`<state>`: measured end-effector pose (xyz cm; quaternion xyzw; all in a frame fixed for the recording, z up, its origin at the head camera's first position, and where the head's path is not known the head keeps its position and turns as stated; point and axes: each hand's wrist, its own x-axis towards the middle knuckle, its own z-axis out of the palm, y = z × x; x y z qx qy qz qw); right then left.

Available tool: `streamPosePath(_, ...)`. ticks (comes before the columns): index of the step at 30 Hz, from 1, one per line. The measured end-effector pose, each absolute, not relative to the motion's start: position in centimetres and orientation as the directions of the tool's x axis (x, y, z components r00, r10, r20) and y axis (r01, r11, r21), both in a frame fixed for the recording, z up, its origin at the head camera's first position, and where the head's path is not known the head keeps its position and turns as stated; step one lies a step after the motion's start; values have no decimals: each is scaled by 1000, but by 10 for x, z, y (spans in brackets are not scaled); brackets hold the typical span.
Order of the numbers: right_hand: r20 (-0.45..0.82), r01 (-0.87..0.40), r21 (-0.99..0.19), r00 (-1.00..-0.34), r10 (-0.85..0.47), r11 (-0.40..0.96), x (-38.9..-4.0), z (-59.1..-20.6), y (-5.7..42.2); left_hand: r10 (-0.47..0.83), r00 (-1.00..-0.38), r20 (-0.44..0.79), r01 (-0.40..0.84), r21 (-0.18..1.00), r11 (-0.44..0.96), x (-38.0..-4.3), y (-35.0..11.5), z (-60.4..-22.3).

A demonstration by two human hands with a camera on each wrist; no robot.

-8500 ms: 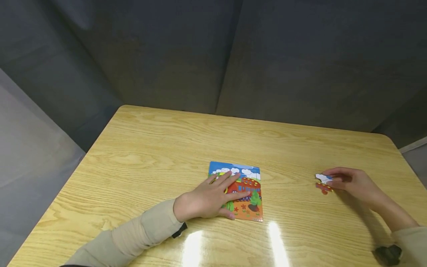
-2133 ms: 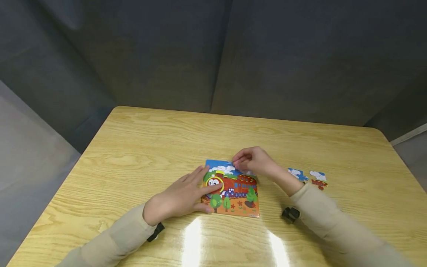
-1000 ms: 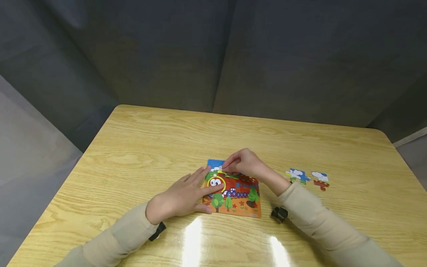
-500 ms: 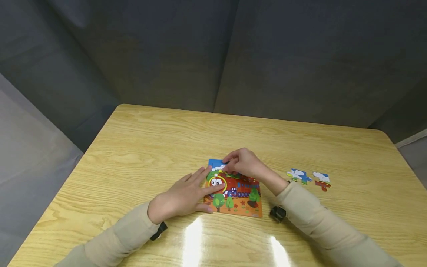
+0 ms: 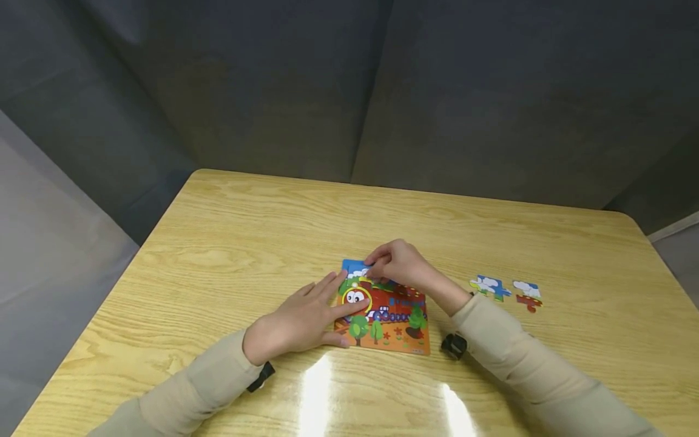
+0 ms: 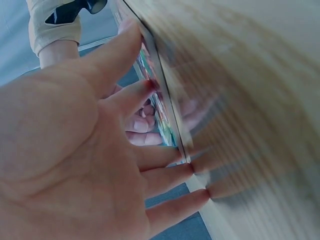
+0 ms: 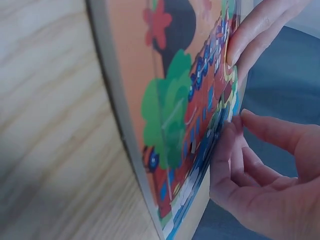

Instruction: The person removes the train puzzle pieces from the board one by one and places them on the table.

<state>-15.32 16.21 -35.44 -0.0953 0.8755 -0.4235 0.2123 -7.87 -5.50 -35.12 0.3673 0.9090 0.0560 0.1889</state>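
Observation:
A jigsaw puzzle (image 5: 382,345) with a red cartoon train, trees and a cloudy sky lies flat on the wooden table. My left hand (image 5: 303,318) rests at its left side, fingers spread, some over the picture. At the upper edge, my right hand (image 5: 401,266) has its thumb and fingertips brought together on a puzzle piece; the hand largely hides this piece. In the right wrist view, the curled fingers (image 7: 225,160) meet the thumb close to the blue sky strip.
To the right of the puzzle lie two loose pieces: a blue cloud piece (image 5: 491,287) and a cloud piece with red below (image 5: 527,295). A dark curtain (image 5: 349,91) hangs behind the table's far edge (image 5: 349,183).
Since the oldest frame, my right hand has left a piece at the right and come to the puzzle's top; a second loose piece lies there. Lately it shifted slightly left, then stayed nearly still.

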Motion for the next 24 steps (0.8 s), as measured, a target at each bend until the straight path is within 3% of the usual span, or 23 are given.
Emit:
streamPosePath(7, -243, -12, -769, -919, -310, 639, -154, -356, 162, 681, -666, -305, 643, 228, 731, -78, -55, -352)
streamPosePath(15, -248, 19, -835, -905, -345, 550, -157, -354, 165, 675, -669, -311, 641, 220, 736, -78, -54, -351)
streamPosePath(24, -256, 23, -843, -896, -363, 538, -160, -339, 205, 676, -667, -314, 635, 235, 736, -78, -54, -350)
